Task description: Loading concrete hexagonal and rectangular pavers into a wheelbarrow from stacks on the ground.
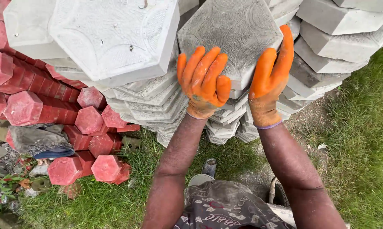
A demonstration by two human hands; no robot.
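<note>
Head view looks down on a grey hexagonal paver (231,36) lying on top of a stack of grey pavers (157,99), with both gloved hands on its near edge. It looks like cast concrete: stiff, heavy for its size, rough-faced and unlikely to slip, though its corners could chip if knocked. Opposite flat edges seem the soundest places to take hold. The left hand (203,82) rests against the near edge, its fingers (206,63) pressed close together and curled slightly upward. The right hand (268,80) clasps the right corner, thumb and fingers (286,46) set around the edge. A second stack of grey pavers (339,42) stands to the right, red pavers (51,101) lie to the left on the grass (361,140)
</note>
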